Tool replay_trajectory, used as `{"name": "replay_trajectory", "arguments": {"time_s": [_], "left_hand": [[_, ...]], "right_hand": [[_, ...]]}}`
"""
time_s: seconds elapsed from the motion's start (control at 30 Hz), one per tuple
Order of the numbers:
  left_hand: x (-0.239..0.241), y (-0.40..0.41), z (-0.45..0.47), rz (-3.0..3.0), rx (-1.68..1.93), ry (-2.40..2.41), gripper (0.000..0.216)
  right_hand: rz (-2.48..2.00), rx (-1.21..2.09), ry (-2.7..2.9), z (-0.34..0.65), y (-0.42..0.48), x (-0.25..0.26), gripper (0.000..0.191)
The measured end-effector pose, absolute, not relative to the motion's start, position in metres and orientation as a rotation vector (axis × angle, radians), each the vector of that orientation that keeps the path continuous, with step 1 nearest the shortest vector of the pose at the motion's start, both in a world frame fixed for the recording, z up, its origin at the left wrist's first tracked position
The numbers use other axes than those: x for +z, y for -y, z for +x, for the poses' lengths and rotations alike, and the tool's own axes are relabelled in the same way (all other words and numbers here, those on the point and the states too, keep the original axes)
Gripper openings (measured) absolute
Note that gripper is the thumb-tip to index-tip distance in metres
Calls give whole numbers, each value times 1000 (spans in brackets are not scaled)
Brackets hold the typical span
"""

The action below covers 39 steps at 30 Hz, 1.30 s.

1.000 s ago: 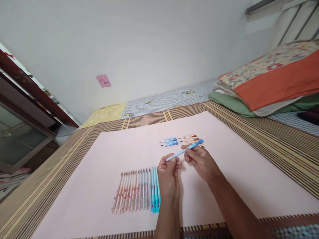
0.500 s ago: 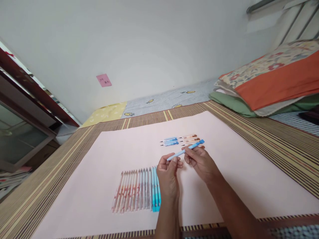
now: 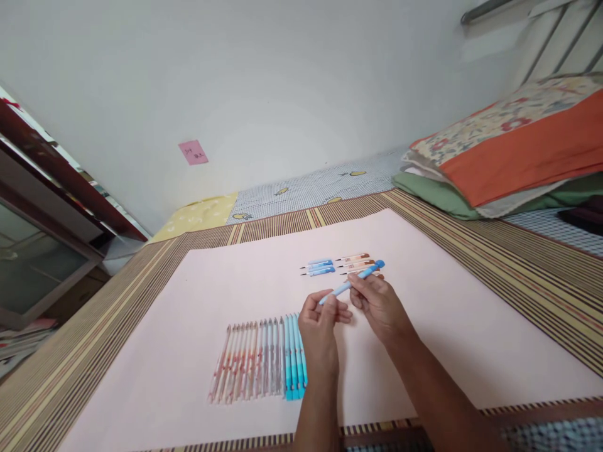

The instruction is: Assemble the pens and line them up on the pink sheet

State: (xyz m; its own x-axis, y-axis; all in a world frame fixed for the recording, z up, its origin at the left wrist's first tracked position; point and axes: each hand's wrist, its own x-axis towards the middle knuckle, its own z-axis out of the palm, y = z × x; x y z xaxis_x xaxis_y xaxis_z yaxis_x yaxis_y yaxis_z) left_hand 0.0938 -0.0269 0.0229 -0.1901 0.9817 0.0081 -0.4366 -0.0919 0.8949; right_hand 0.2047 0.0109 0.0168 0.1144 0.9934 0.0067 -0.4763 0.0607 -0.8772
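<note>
Most of the upper view: white wall (image 3: 282, 75), plain.

Below it, striped mat (image 3: 518, 263), brown and tan bands, running edge to edge.

On the mat, pink sheet (image 3: 447, 339), lying flat, large; all the small items lie on it.

Far right, folded bedding (image 3: 509, 150): an orange and floral piece on top, a green one beneath, stacked at the mat's far corner.

Far left, dark wooden cabinet (image 3: 42, 251) with a glass front, partly cut off by the edge of view.

Near edge of the sheet, row of pens (image 3: 259, 361): laid side by side, parallel, tips away from the viewer. Pink-patterned ones on the left, paler ones in the middle, blue ones at the right end. The left forearm passes just beside the blue end.

Left hand (image 3: 320, 333): raised over the sheet, fingertips pinched shut on the lower end of the blue pen (image 3: 351, 284).

Right hand (image 3: 379, 304): just beside the left, thumb and fingers closed on the same pen's barrel further up.

Blue pen: held between both hands, off the sheet, tilted up to the right; its darker end pokes out past the right fingers.

Beyond the hands, short blue pieces (image 3: 319, 268) and short tan pieces (image 3: 355, 259), two small clusters next to each other; the pen's far end is just in front of the tan ones.

On the wall, small pink note (image 3: 193, 152); its writing is too small to read.
</note>
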Motion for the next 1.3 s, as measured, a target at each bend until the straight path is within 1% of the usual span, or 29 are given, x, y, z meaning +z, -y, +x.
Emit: {"name": "replay_trajectory", "arguments": {"time_s": [0.1,0.17,0.27,0.37,0.53,0.73,1.03,1.13,1.23,1.3], "left_hand": [[20,24,91,736,1553,-937,32],[22,26,89,801,1573,-969,32],[28,30,86,1025,1601,-1077,30],[32,33,84,1138,1613,-1128,27],[32,27,79,852,1607,-984,27],[28,23,77,693,1531,-902,29],[32,29,72,1050,1597,-1044,25],[30,28,74,941,1657,-990,27],[27,24,76,705,1679,-807,30],[26,21,75,577,1663,-720,28]], "right_hand": [[-925,1218,858,205,-9,18,39],[-911,1232,851,205,-10,18,41],[-824,1355,751,203,-11,18,43],[-742,1483,681,203,-12,18,40],[-645,1550,777,208,-9,23,32],[-712,1455,885,208,-7,22,32],[-682,1508,734,197,-8,23,37],[-655,1519,711,189,-4,25,36],[-593,1543,759,180,0,28,31],[-530,1592,821,179,2,29,33]]}}
